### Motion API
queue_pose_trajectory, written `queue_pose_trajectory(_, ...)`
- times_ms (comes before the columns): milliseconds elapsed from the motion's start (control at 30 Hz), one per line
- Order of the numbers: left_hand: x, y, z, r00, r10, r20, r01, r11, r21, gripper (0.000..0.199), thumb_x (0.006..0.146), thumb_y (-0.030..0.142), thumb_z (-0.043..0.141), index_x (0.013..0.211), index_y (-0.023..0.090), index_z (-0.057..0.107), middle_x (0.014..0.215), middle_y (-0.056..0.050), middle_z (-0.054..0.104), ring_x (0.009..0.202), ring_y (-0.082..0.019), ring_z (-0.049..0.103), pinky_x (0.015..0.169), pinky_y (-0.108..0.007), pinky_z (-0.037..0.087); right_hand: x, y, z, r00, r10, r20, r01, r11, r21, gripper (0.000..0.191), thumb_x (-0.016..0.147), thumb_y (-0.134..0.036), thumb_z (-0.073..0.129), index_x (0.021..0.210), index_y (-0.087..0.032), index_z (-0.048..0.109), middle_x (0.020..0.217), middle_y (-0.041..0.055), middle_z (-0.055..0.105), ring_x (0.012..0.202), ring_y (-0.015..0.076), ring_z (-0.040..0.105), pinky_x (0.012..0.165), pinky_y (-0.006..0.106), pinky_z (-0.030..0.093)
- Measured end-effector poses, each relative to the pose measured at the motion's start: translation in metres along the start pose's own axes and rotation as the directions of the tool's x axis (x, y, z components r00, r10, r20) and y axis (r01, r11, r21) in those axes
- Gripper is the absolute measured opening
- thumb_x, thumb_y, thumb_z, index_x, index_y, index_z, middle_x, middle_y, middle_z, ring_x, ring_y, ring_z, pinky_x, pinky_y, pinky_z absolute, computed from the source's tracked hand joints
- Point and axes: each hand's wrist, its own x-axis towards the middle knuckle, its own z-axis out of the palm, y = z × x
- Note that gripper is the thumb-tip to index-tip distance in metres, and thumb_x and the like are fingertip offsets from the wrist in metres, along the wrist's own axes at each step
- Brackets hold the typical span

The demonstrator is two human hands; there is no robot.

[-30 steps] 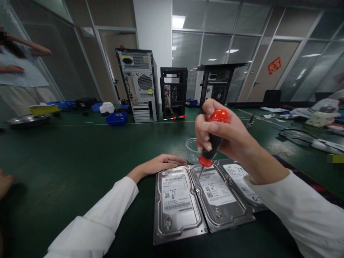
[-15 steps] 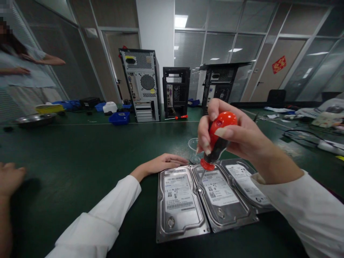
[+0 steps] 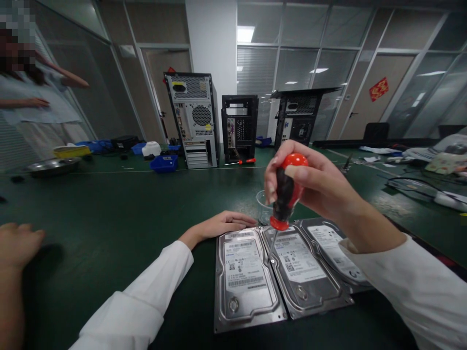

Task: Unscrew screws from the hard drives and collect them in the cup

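Three hard drives lie side by side on the green table: a left drive [image 3: 242,291], a middle drive [image 3: 310,289] and a right drive [image 3: 333,243]. My right hand [image 3: 310,180] is wrapped round a red and black screwdriver [image 3: 283,197]. The screwdriver leans slightly, its tip down at the seam between the left and middle drives, near a small screw. My left hand [image 3: 222,224] lies flat with its fingers stretched along the top edge of the left drive. Behind the drives is a clear plastic cup [image 3: 263,211], partly hidden by my right hand.
Three computer cases [image 3: 199,121] stand at the back, with another red screwdriver [image 3: 248,161] before them. A blue tray [image 3: 164,164] and metal bowl [image 3: 54,166] are at the left. Another person's hand [image 3: 18,245] rests at the left edge. Cables [image 3: 419,182] lie at the right.
My right hand has turned the screwdriver, so more of its black side shows and the handle stands more upright. The standing person's raised arm has moved. The view has shifted slightly.
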Motion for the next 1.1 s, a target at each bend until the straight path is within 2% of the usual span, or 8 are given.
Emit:
queue_pose_trajectory(133,0.000,-0.001,0.000,1.000,0.016,0.014,-0.016,1.000,-0.019,0.039,0.090,0.028,0.052,0.128,0.016,0.051,0.129,-0.009,0.051,0.122,-0.018,0.047,0.108,-0.032,0.035,0.001,0.006,0.007,0.990,-0.067,-0.125,0.064,0.998,-0.026,0.014,0.084,-0.018,0.061,0.084,-0.018,0.047,0.062,-0.0049,0.056,0.051,0.0076,0.055,0.049,0.018,0.046)
queue_pose_trajectory(233,0.000,-0.003,-0.001,1.000,0.021,0.020,-0.021,1.000,-0.017,0.040,0.090,0.029,0.052,0.128,0.016,0.051,0.130,-0.009,0.050,0.123,-0.019,0.046,0.109,-0.033,0.034,0.003,0.006,0.010,0.985,-0.041,-0.168,0.041,0.999,-0.006,0.015,0.086,-0.026,0.059,0.083,-0.019,0.046,0.060,-0.0057,0.050,0.048,0.0068,0.049,0.046,0.018,0.044)
queue_pose_trajectory(333,0.000,-0.004,-0.001,1.000,0.017,0.016,-0.016,1.000,-0.020,0.040,0.090,0.028,0.052,0.128,0.016,0.051,0.130,-0.009,0.050,0.122,-0.018,0.047,0.108,-0.032,0.035,0.003,0.003,0.009,0.993,0.031,-0.110,-0.021,0.996,0.091,0.022,0.088,-0.039,0.047,0.085,-0.018,0.051,0.071,-0.0004,0.051,0.060,0.0110,0.052,0.055,0.026,0.049)
queue_pose_trajectory(533,0.002,-0.005,-0.002,0.999,0.036,0.012,-0.035,0.999,-0.017,0.039,0.089,0.028,0.054,0.127,0.016,0.052,0.129,-0.009,0.051,0.121,-0.018,0.048,0.107,-0.031,0.035,0.002,0.003,0.004,0.996,0.049,-0.073,-0.040,0.992,0.122,0.019,0.091,-0.032,0.047,0.094,-0.015,0.055,0.086,0.0040,0.058,0.075,0.0124,0.060,0.070,0.028,0.053)
queue_pose_trajectory(633,0.002,-0.002,-0.001,1.000,0.016,0.009,-0.015,1.000,-0.015,0.039,0.090,0.027,0.053,0.127,0.016,0.052,0.130,-0.009,0.051,0.122,-0.018,0.047,0.108,-0.032,0.035,0.001,0.006,0.004,0.999,0.013,-0.032,-0.009,0.994,0.109,0.016,0.087,-0.030,0.058,0.091,-0.018,0.049,0.076,-0.0002,0.060,0.062,0.0098,0.060,0.060,0.024,0.051)
queue_pose_trajectory(800,0.001,0.000,0.001,1.000,0.007,0.007,-0.007,0.999,-0.033,0.038,0.089,0.028,0.054,0.126,0.017,0.053,0.129,-0.009,0.051,0.122,-0.018,0.048,0.107,-0.032,0.036,0.001,0.003,0.010,1.000,0.023,-0.005,-0.022,0.991,0.134,0.022,0.084,-0.030,0.060,0.084,-0.021,0.040,0.058,-0.0077,0.047,0.042,0.0053,0.044,0.043,0.017,0.039)
queue_pose_trajectory(967,0.002,-0.009,-0.003,0.999,0.036,0.004,-0.036,0.999,-0.014,0.037,0.089,0.032,0.055,0.123,0.019,0.056,0.126,-0.006,0.053,0.119,-0.017,0.049,0.105,-0.029,0.037,0.000,-0.001,0.010,0.994,0.097,0.043,-0.104,0.977,0.186,0.033,0.091,-0.040,0.040,0.105,-0.014,0.055,0.084,0.0029,0.051,0.068,0.0130,0.056,0.061,0.028,0.049)
queue_pose_trajectory(1100,0.003,-0.009,-0.002,0.999,0.045,-0.004,-0.046,0.999,-0.012,0.036,0.089,0.028,0.055,0.123,0.017,0.056,0.126,-0.007,0.054,0.118,-0.016,0.050,0.104,-0.027,0.038,0.000,0.004,0.009,0.998,0.068,-0.015,-0.064,0.984,0.168,0.018,0.086,-0.032,0.058,0.094,-0.017,0.056,0.094,0.0028,0.056,0.075,0.0115,0.059,0.067,0.026,0.052)
